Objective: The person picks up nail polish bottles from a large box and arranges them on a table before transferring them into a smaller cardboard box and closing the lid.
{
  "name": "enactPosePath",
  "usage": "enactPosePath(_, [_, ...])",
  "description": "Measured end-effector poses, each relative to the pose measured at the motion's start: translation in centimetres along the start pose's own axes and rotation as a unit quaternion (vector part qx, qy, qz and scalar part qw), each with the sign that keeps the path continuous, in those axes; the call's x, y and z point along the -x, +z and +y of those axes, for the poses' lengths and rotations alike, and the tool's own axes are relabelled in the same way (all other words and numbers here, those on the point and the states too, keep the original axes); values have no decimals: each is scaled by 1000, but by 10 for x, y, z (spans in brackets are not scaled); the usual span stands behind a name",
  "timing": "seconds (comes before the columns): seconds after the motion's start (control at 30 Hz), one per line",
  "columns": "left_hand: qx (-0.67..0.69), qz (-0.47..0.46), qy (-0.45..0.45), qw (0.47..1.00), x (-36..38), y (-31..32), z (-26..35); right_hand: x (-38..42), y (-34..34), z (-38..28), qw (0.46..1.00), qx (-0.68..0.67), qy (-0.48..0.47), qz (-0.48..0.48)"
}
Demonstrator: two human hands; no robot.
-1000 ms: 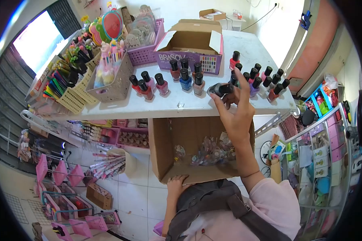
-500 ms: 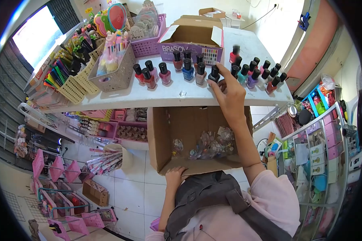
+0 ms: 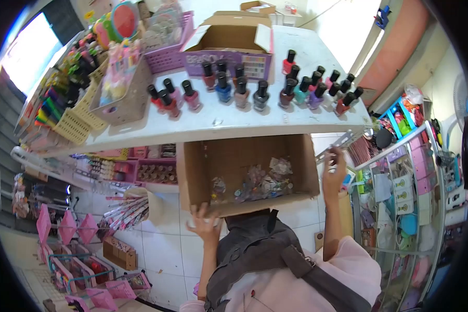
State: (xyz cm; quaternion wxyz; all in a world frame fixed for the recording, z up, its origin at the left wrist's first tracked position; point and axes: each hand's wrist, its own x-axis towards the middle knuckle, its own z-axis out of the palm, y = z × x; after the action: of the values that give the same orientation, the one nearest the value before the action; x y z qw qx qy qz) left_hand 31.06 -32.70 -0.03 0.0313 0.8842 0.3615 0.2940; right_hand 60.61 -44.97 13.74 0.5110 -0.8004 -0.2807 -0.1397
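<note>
Rows of nail polish bottles with black caps stand on the white table (image 3: 203,124), among them a dark grey one (image 3: 261,96) near the front edge. Behind them is an open purple and brown box (image 3: 229,58). Below the table edge sits an open cardboard box (image 3: 244,151) with small clear plastic packets (image 3: 265,182) inside. My left hand (image 3: 206,223) is at the cardboard box's near left corner, fingers spread, holding nothing. To the right of that box my right hand (image 3: 334,169) is raised, fingers curled; whether anything is in them is too blurred to tell.
Baskets of pens (image 3: 80,122) and a grey basket (image 3: 122,104) stand on the table's left. Pink racks (image 3: 78,229) and a container of wrapped sticks (image 3: 153,205) are at lower left. A glass display shelf (image 3: 400,208) lines the right side.
My right hand has let go of the dark grey bottle and moved down and right, off the table. My left hand's fingers have spread at the box edge. The view has shifted slightly.
</note>
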Motion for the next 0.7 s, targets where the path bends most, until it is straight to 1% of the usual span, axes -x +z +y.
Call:
enactPosePath(0.03, [-7, 25, -50, 998, -10, -2, -1, 11, 3, 42, 979, 189, -70, -23])
enactPosePath(0.07, [-16, 50, -99, 994, -19, -1, -2, 30, 5, 77, 948, 295, 15, -115])
enactPosePath(0.1, [-11, 51, -87, 995, -25, 3, -2, 48, 12, 103, 959, 246, 77, -120])
enactPosePath(0.13, [65, 60, -95, 992, -30, 7, -3, 58, 17, 118, 965, 192, 134, -119])
enactPosePath(0.17, [143, 70, -100, 982, -36, 14, -4, 57, 20, 115, 955, 109, 240, -134])
enactPosePath(0.2, [143, 69, -92, 983, -39, 18, -7, 66, 29, 129, 962, 111, 231, -93])
enactPosePath(0.23, [143, 67, -83, 984, -40, 20, -12, 50, 21, 94, 935, 80, 305, -164])
enactPosePath(0.27, [140, 70, -82, 984, -44, 22, -15, 58, 31, 116, 946, 82, 281, -139])
enactPosePath(0.33, [137, 81, -72, 985, -53, 28, -22, 64, 45, 132, 964, 66, 235, -102])
enactPosePath(0.4, [125, 49, -85, 987, -64, 36, -31, 52, 52, 118, 967, 46, 232, -89])
enactPosePath(0.5, [108, 66, -54, 991, -86, 51, -39, 32, 63, 112, 965, 23, 244, -94])
enactPosePath(0.57, [107, 75, -67, 989, -95, 66, -44, 21, 78, 124, 966, 65, 222, -117])
enactPosePath(0.6, [105, 83, -77, 988, -99, 74, -46, 22, 90, 156, 941, 145, 220, -212])
enactPosePath(0.63, [103, 83, -82, 988, -104, 78, -47, 20, 96, 160, 941, 144, 217, -216])
enactPosePath(0.67, [90, 94, -73, 989, -109, 82, -47, 18, 102, 165, 981, 106, 63, -152])
enactPosePath(0.7, [76, 105, -64, 989, -112, 85, -47, 17, 106, 169, 990, 62, -93, -82])
